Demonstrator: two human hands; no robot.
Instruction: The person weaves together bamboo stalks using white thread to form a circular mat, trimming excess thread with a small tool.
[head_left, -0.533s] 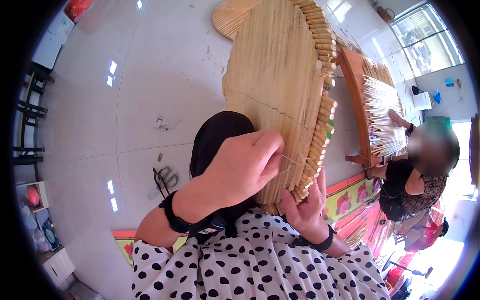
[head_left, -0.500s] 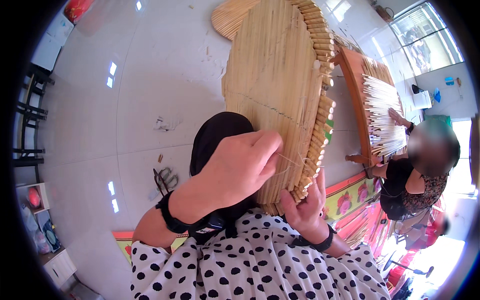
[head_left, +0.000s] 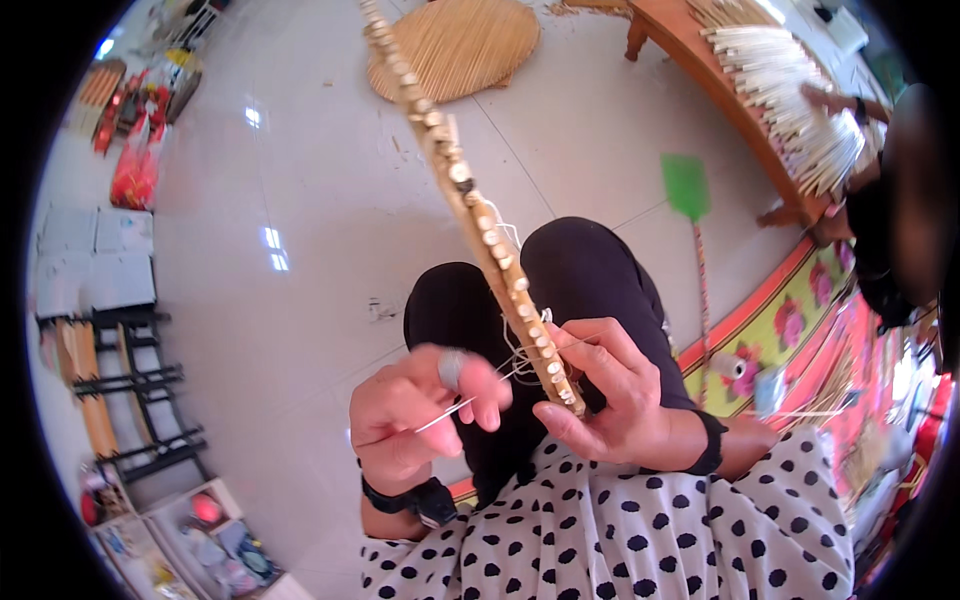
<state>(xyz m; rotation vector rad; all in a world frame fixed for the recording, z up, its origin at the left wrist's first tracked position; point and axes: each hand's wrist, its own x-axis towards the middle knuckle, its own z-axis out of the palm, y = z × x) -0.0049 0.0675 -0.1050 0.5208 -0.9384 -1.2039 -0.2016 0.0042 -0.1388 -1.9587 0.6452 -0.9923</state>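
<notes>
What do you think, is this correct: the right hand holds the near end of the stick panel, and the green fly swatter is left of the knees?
The side is wrong: the green fly swatter is right of the knees, as the head view shows. The right hand does hold the near end of the stick panel.

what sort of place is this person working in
Probably a small handicraft workshop: a stick panel is held in the right hand, a rounded slatted piece lies on the floor, and many loose pale sticks are laid across a wooden table.
</notes>
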